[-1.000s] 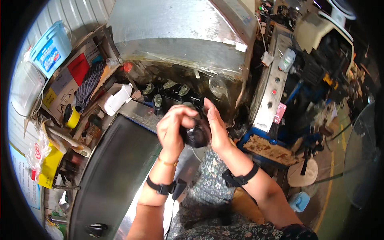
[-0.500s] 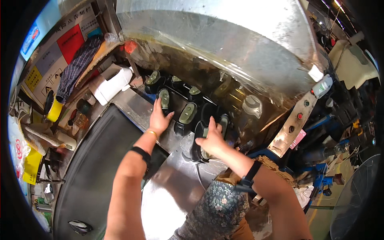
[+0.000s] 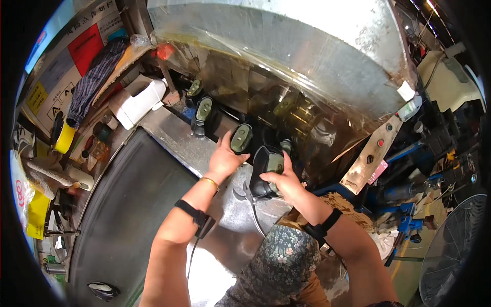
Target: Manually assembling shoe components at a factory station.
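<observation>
Several black shoes on green shoe lasts stand in a row along the metal ledge. My left hand (image 3: pixel 224 159) is at the middle shoe (image 3: pixel 241 138), its fingers along the left side and its thumb across the front. My right hand (image 3: pixel 286 179) grips the nearest shoe (image 3: pixel 261 169), thumb on the near side and fingers over the far side. Farther left stand another lasted shoe (image 3: pixel 203 111) and one behind it (image 3: pixel 194 88). A green last top (image 3: pixel 286 147) shows partly behind my right-hand shoe. The undersides of the shoes are hidden.
A large metal hood (image 3: pixel 276 36) with a clear plastic sheet hangs over the ledge. A black conveyor belt (image 3: pixel 133 204) curves at the left. Beyond it stands a white plastic container (image 3: pixel 137 102). A button panel (image 3: pixel 372 153) is on the right, with a fan (image 3: pixel 455 256) farther out.
My left hand has moved right, from the far-left shoe to the middle one. My right hand stays at the nearest shoe. Two green last tops behind the row no longer show. The view has shifted slightly.
</observation>
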The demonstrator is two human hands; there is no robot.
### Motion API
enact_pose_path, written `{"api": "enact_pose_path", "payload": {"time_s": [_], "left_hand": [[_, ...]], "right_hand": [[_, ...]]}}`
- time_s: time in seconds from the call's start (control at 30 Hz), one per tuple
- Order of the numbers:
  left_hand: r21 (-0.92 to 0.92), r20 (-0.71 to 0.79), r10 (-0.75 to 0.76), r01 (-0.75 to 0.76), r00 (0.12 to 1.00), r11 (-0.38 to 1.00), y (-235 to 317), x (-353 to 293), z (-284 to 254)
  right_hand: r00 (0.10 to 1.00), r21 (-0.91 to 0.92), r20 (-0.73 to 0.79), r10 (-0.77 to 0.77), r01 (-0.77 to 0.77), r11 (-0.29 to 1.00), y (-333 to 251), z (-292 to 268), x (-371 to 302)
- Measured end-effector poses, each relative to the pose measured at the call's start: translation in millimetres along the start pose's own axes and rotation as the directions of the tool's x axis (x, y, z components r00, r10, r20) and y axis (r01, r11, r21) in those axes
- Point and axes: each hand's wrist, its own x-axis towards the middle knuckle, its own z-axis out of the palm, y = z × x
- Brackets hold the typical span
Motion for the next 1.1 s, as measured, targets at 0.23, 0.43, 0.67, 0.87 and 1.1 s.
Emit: {"api": "enact_pose_path", "payload": {"time_s": [0.23, 0.43, 0.67, 0.87, 1.1], "left_hand": [[-0.784, 0.394, -0.335, 0.503, 0.856, 0.364, -34.4, 48.4, -56.6], [0.147, -0.115, 0.566, -0.549, 0.817, 0.823, -18.3, 42.1, -31.7], [-0.181, -0.137, -0.053, 0.028, 0.989, 0.983, -59.3, -4.5, -66.1], [-0.146, -0.301, -0.179, 0.14, 0.937, 0.979, -130.3, -198.8, -147.7], [0.169, -0.938, -0.236, 0.928, 0.255, 0.331, -274.8, -447.6, -297.8]], "right_hand": [[0.972, 0.237, -0.146, 0.183, -0.145, 0.961, -21.3, -29.0, -0.6], [0.972, -0.315, -0.002, -0.234, 0.222, 0.923, 2.2, 14.9, 55.3], [0.847, -0.423, 0.525, 0.086, 0.172, 0.89, -32.9, 31.1, -63.6], [0.834, -0.75, 0.522, -0.181, 0.549, 0.368, -9.3, -23.3, -240.5], [0.666, -0.801, 0.571, -0.479, 0.581, -0.146, 55.3, -17.9, -262.8]]}}
